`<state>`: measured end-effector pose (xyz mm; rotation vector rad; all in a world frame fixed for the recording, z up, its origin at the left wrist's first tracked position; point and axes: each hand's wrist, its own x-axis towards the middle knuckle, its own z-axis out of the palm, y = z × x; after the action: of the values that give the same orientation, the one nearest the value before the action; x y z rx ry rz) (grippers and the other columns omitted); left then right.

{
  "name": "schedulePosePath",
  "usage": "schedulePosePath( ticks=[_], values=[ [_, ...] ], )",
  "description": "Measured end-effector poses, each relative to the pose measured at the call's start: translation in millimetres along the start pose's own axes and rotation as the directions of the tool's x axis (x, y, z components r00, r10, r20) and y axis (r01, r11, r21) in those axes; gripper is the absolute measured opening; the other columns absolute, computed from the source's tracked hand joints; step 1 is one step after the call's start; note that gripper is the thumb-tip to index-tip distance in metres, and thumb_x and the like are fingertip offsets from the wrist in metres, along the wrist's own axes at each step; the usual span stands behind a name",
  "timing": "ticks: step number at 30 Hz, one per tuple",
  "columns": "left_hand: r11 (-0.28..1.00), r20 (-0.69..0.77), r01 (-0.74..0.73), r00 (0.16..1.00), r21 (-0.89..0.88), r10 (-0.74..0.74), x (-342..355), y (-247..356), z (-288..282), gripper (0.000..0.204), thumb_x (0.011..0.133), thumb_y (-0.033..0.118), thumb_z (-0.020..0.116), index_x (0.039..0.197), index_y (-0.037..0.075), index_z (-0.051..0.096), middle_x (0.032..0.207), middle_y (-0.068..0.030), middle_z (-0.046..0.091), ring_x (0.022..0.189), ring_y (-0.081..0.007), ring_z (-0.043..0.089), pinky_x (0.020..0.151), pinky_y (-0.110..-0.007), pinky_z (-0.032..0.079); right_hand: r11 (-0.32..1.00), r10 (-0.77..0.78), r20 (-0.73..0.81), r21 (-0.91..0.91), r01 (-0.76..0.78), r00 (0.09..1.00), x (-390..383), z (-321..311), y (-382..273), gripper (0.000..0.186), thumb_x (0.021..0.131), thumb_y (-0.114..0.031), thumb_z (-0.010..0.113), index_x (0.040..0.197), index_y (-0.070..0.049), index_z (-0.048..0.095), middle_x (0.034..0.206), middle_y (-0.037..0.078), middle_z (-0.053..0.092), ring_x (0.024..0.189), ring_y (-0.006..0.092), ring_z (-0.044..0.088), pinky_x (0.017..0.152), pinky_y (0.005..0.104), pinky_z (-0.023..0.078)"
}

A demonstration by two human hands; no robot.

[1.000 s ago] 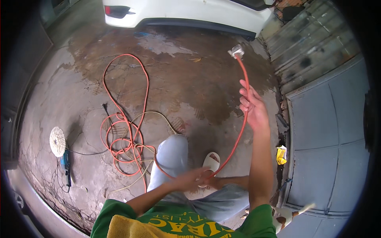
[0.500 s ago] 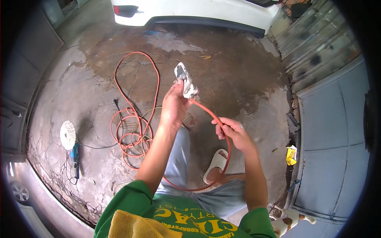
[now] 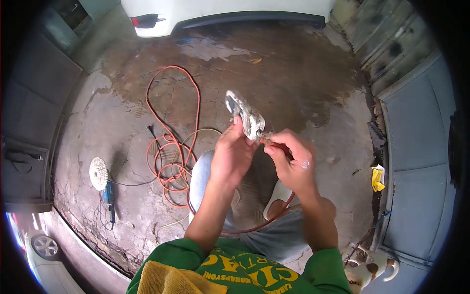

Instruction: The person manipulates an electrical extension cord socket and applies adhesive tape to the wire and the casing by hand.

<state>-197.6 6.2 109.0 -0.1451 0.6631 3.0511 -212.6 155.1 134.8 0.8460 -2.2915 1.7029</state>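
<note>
My left hand (image 3: 230, 154) is closed on a grimy white fitting (image 3: 249, 117) with a dark face, held tilted above my knees. My right hand (image 3: 293, 161) is closed at the lower end of the fitting, fingertips pinching where the orange cord (image 3: 280, 214) joins it; some frayed pale material shows there. The cord loops down over my legs. More orange cord (image 3: 199, 98) lies in tangled loops on the floor with a thinner beige cord.
A white car (image 3: 225, 10) stands ahead. A blue polisher (image 3: 107, 195) with a white pad lies left. Grey gates (image 3: 411, 186) line the right, near a yellow packet (image 3: 377, 179). A brown-and-white dog (image 3: 367, 273) is at lower right; another car (image 3: 36, 257) shows lower left.
My left hand came up onto the white fitting. My right hand slid along the orange cord from mid-length to the fitting's end, and the fitting was drawn in toward me.
</note>
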Motion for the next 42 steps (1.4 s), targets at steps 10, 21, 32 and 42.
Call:
schedulePosePath(
  ticks=[10, 21, 32, 42],
  values=[
    [0.971, 0.142, 0.239, 0.962, -0.027, -0.233, 0.9, 2.1, 6.9, 0.053, 0.099, 0.033, 0.054, 0.14, 0.001, 0.044, 0.119, -0.0082, 0.063, 0.107, -0.0234, 0.062, 0.092, -0.04, 0.048, 0.955, -0.158, 0.048, 0.261, 0.14, 0.986, 0.0, -26.3, 14.1, 0.009, 0.092, -0.004, 0.064, 0.094, 0.004, 0.059, 0.085, 0.013, 0.064, 0.073, 0.0149, 0.063, 0.063, 0.0263, 0.052],
    [0.971, 0.044, 0.172, 0.985, -0.168, -0.167, -5.8, -26.6, 10.7, 0.037, 0.097, 0.029, 0.058, 0.123, 0.003, 0.058, 0.118, -0.0144, 0.064, 0.115, -0.0306, 0.059, 0.105, -0.045, 0.044, 0.978, -0.189, -0.085, -0.11, 0.18, 0.978, -7.7, -36.9, 0.1, 0.015, 0.081, 0.005, 0.068, 0.094, -0.001, 0.07, 0.084, 0.009, 0.066, 0.068, 0.0177, 0.063, 0.058, 0.0279, 0.051],
    [0.91, 0.202, 0.072, 0.979, -0.409, 0.013, -8.3, -48.4, -2.2, 0.043, 0.098, 0.026, 0.056, 0.134, 0.003, 0.048, 0.135, -0.019, 0.053, 0.128, -0.0339, 0.05, 0.109, -0.044, 0.042, 0.927, -0.274, -0.117, -0.296, 0.23, 0.955, -4.6, -17.7, -11.3, 0.021, 0.071, 0.005, 0.076, 0.09, -0.003, 0.069, 0.08, 0.008, 0.065, 0.064, 0.0184, 0.062, 0.052, 0.0285, 0.048],
    [0.252, 0.387, -0.456, 0.878, 0.854, 0.28, -11.2, 56.7, -24.5, 0.088, 0.068, 0.017, 0.085, 0.144, 0.02, 0.042, 0.141, -0.0132, 0.05, 0.142, -0.0313, 0.034, 0.112, -0.051, 0.032, 0.838, -0.42, -0.029, -0.397, 0.375, 0.907, -12.8, -29.2, 5.3, 0.021, 0.065, 0.002, 0.075, 0.084, -0.007, 0.069, 0.073, 0.001, 0.059, 0.06, 0.0152, 0.056, 0.048, 0.0278, 0.041]
  ],
)
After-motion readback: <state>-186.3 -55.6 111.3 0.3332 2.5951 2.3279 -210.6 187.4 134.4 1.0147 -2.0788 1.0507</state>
